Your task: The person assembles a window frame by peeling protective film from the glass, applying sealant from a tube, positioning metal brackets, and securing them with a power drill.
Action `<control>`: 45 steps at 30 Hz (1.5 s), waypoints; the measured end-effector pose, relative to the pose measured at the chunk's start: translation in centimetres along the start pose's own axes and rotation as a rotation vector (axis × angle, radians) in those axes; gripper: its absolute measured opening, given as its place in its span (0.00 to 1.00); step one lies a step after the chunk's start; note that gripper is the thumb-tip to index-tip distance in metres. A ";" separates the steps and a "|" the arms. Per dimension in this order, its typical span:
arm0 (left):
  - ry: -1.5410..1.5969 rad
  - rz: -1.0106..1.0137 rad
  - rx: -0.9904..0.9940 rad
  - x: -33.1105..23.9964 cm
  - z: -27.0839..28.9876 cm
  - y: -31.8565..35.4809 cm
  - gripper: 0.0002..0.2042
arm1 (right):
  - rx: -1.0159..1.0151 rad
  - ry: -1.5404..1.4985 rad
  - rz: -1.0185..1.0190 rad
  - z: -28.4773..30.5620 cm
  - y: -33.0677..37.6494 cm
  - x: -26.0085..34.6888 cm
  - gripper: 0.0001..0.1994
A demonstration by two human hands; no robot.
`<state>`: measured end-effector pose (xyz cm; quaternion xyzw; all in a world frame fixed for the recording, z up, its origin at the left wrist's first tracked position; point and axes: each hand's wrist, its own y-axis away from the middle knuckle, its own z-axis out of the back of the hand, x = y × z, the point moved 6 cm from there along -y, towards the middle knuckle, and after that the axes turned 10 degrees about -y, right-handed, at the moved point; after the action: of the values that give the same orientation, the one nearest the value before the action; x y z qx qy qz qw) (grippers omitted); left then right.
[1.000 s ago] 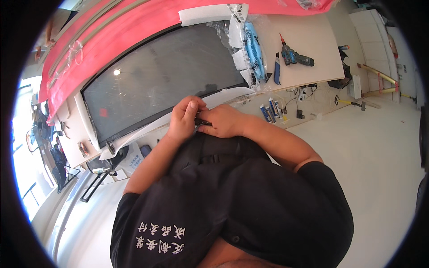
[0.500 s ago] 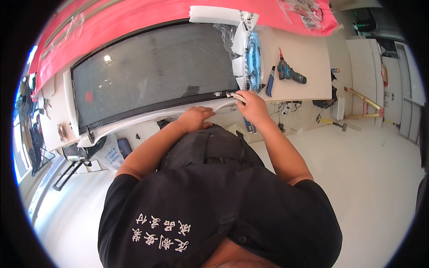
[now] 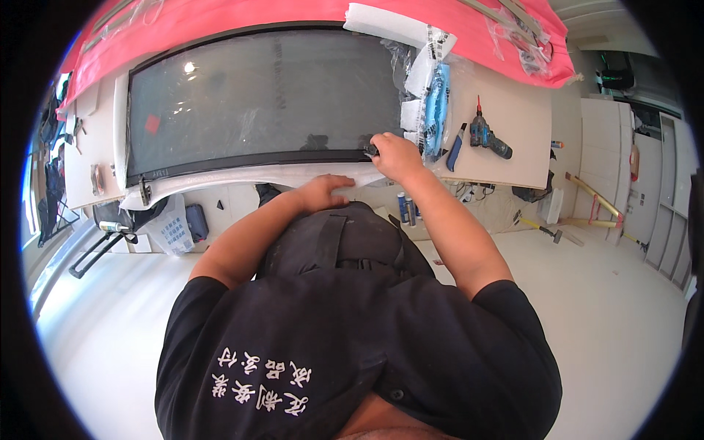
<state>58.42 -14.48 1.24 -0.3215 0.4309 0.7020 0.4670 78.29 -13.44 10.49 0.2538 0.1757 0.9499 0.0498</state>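
A dark glass panel (image 3: 257,103) in a slim black frame lies flat on the workbench. At the frame's near right corner, my right hand (image 3: 397,157) is closed around a small dark metal hinge (image 3: 371,151), mostly hidden by my fingers. My left hand (image 3: 321,193) rests by the near edge, fingers stretched out against white foam wrap (image 3: 275,176), holding nothing. Another hinge (image 3: 145,192) sticks out from the frame's near left corner.
To the right on the workbench (image 3: 517,110) lie a cordless drill (image 3: 488,138) and a blue utility knife (image 3: 456,148). Blue and white packing (image 3: 438,103) borders the panel's right end. Pink sheeting (image 3: 293,11) covers the far side. A hammer (image 3: 546,230) lies on the floor.
My right hand has turned the hinge inward over the frame's corner and shifted slightly up and left. My left hand stays at the near edge. The view has shifted a little.
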 end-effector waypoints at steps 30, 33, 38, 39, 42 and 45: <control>0.665 0.334 -0.304 3.3 2.2 -0.2 0.15 | 0.026 -0.062 -0.064 -3.2 2.6 -0.1 0.23; 0.701 0.322 -0.334 3.6 2.1 -0.3 0.14 | 0.040 -0.064 -0.061 -3.3 2.8 0.0 0.24; 0.593 0.358 -0.351 2.5 2.7 -0.2 0.14 | -0.119 -0.108 0.017 -5.3 4.6 -0.8 0.28; 0.582 0.367 -0.353 2.9 2.3 -0.3 0.14 | -0.131 -0.109 0.028 -5.6 5.0 -0.7 0.30; 0.572 0.351 -0.397 3.6 1.7 -0.5 0.15 | -0.135 -0.116 0.053 -6.3 5.5 -1.0 0.33; 0.565 0.373 -0.351 3.6 1.4 -0.5 0.14 | -0.202 -0.090 0.124 -8.4 6.5 -2.1 0.35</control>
<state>57.50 -11.77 -1.38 -0.4936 0.4668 0.7219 0.1318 75.86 -22.53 5.03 0.3002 0.0606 0.9516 0.0243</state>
